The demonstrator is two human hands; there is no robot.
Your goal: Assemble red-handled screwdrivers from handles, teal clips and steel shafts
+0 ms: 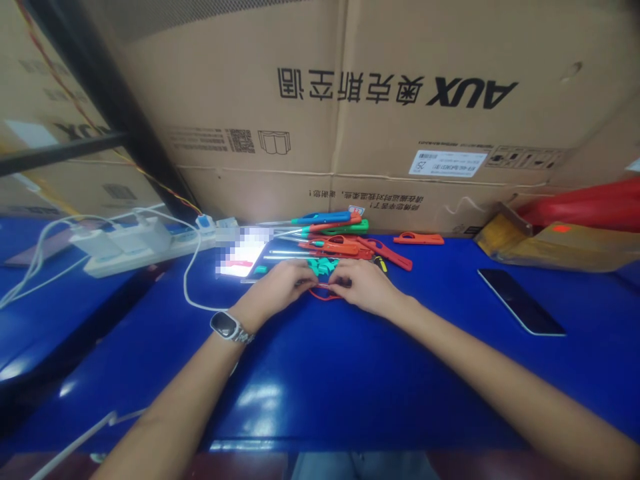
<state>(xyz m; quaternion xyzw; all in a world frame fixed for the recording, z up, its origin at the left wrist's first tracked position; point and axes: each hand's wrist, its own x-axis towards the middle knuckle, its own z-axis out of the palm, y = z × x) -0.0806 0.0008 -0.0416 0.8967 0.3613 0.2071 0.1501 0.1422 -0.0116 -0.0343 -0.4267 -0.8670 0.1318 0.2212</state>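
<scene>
My left hand [277, 292] and my right hand [365, 285] meet over the blue table, with fingers and thumbs pinched. Between them is a slim red plastic piece [324, 296] with a curved loop, held at both ends; the fingers hide much of it. Just behind the fingertips lies a heap of small green plastic parts [325, 267]. Farther back are several long-reach lighters [327, 219] in blue, green, red and orange, some with metal stems. A small black and yellow item [381, 264] sits beside my right hand.
An orange handle shell [419, 238] lies near the carton [320, 153]. A lit phone [245, 257] and a white power strip [140, 250] with cables are at left. A dark phone [520, 303] and a brown-yellow open package [545, 247] are at right.
</scene>
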